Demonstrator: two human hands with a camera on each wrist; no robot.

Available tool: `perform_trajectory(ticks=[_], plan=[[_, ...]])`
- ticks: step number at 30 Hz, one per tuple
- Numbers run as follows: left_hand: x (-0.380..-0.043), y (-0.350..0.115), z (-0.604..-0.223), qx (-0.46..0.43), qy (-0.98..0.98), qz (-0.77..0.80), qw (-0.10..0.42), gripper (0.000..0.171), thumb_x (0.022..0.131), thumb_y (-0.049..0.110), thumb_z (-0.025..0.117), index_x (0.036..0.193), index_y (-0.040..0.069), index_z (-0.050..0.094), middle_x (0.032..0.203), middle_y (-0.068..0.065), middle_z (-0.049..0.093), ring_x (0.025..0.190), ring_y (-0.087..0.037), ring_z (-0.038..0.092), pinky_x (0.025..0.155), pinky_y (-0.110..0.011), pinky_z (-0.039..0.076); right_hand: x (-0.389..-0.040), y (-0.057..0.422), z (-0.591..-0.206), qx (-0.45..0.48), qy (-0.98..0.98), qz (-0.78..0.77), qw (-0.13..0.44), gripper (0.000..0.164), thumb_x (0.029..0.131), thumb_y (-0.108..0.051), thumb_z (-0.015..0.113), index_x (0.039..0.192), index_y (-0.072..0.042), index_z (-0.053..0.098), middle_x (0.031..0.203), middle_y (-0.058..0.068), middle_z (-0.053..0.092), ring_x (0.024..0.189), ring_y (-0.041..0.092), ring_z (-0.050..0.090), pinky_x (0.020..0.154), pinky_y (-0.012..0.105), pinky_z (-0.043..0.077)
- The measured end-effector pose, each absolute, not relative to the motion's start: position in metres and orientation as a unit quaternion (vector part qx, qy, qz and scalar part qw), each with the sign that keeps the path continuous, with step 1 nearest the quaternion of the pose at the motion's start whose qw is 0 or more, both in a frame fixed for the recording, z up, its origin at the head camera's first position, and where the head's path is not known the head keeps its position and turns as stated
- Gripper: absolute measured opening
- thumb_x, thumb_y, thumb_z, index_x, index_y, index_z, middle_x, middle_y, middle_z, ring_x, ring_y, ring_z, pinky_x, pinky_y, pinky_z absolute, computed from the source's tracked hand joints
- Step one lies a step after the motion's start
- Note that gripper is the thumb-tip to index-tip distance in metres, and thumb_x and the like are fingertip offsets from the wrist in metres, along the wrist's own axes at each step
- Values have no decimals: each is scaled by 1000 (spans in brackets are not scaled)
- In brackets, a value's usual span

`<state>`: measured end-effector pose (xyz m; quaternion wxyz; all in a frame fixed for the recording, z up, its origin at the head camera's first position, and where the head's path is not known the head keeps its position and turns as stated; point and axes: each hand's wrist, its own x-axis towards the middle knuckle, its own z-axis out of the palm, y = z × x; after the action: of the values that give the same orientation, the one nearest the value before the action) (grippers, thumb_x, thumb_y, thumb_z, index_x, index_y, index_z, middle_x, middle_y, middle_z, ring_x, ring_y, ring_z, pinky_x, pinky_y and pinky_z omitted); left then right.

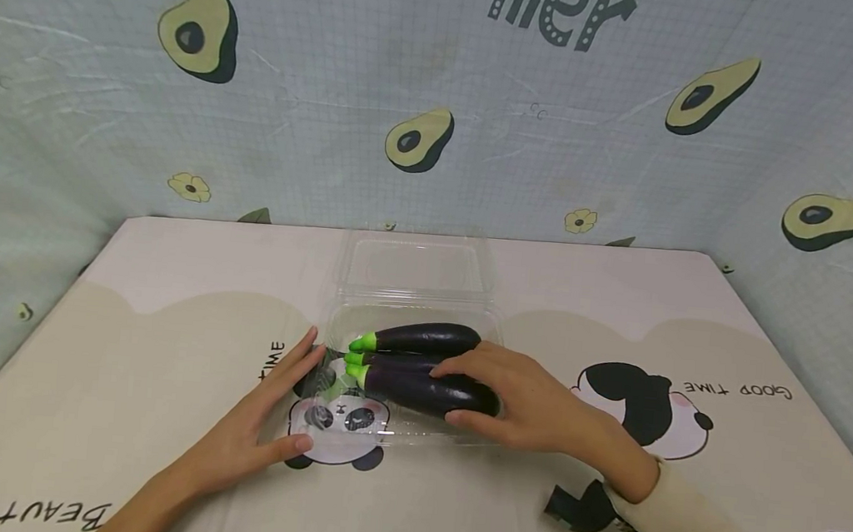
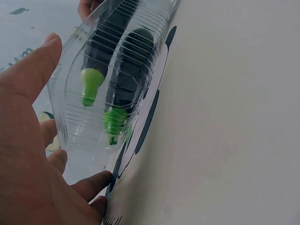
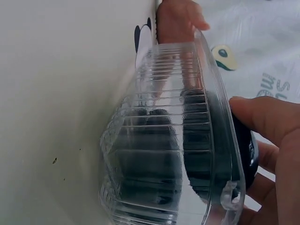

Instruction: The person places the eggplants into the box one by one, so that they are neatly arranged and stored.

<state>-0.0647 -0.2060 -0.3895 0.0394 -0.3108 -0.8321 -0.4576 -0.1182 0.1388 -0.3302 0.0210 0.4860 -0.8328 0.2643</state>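
Eggplants, three of them, lying side by side in a clear plastic tray [image 1: 413, 434], stems toward 9 o'clock. Right hand [image 1: 525, 399] has thumb and fingers clamped on the nearest eggplant [image 1: 420, 392], around its fat end by 3 o'clock. From the right wrist view that one sits higher than its neighbour and pokes past the rim; can't tell if it's bearing on anything underneath. Left hand [image 1: 248, 431] is at the tray's 9 o'clock side, fingers spread apart and wrapped on nothing, right beside the rim; whether it touches, can't tell.

Handling-wise, I'd guess firm, middling weight, and slippery with that gloss (real or fake, no clue). Fat end gives the surest hold imo, while the green stem looks skinny to pinch. Middle eggplant [image 1: 400, 362] is mostly hidden between the nearest and the far eggplant [image 1: 428, 338], so that'd be a fiddly one to get fingers around. Tray looks light and flexy, probably easy to nudge or crumple.

Edges: lid [image 1: 417, 267] is folded back toward 12 o'clock, right up near the table's [image 1: 187, 347] far edge, so it's tight there. Loads more room at 9 and 3, and straight up.
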Motion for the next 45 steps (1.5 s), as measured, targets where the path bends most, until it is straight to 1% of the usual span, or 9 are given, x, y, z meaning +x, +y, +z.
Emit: perform_trajectory(ticks=[5,10,18,21,24,32,40,45], plan=[[-65,-206,-391,-312,-834,-454,38,87,78,13,73,152,10,26,159,-12,9,145,-28,8,110,-16,9,-118,137,-332,498,-825,266,25,38,90,-30,66,126,-18,61,118,-8,60,110,10,53,89,33,47],[-66,-206,-391,-310,-836,-452,39,87,78,13,72,152,10,26,159,-12,9,145,-29,8,110,-16,8,-118,135,-333,506,-818,271,43,38,90,-28,67,125,-16,61,118,-5,57,109,10,53,88,32,47],[-65,-207,-390,-313,-834,-453,41,87,78,15,73,152,9,26,159,-12,9,145,-27,8,110,-16,9,-118,131,-334,496,-825,267,42,39,91,-33,66,126,-17,62,117,-5,57,107,9,52,89,31,47],[-65,-207,-390,-314,-833,-454,40,87,79,14,73,151,9,26,159,-12,9,145,-25,8,110,-16,9,-117,129,-335,494,-828,260,44,38,91,-34,65,125,-17,63,116,-5,57,107,9,52,89,30,46],[-65,-207,-390,-315,-833,-454,41,86,79,15,73,151,9,26,159,-12,9,145,-26,8,110,-16,9,-116,125,-336,486,-834,256,46,37,91,-34,65,123,-17,64,114,-5,57,105,9,52,88,30,47],[-66,-207,-391,-314,-831,-458,36,87,79,14,73,152,9,26,159,-12,9,145,-26,7,110,-17,9,-116,119,-337,463,-849,255,15,36,91,-32,65,124,-18,63,113,-7,57,105,8,50,88,30,46],[-66,-207,-391,-315,-831,-457,38,86,79,14,73,151,8,26,159,-13,9,145,-26,7,110,-17,9,-118,117,-339,457,-853,253,10,36,89,-32,68,123,-20,63,114,-8,57,106,9,50,89,31,45],[-66,-207,-391,-314,-830,-460,37,87,79,15,73,152,9,26,159,-12,9,145,-27,7,110,-17,9,-118,116,-339,454,-851,263,3,36,88,-30,69,123,-20,63,116,-7,57,110,12,47,89,33,45]])
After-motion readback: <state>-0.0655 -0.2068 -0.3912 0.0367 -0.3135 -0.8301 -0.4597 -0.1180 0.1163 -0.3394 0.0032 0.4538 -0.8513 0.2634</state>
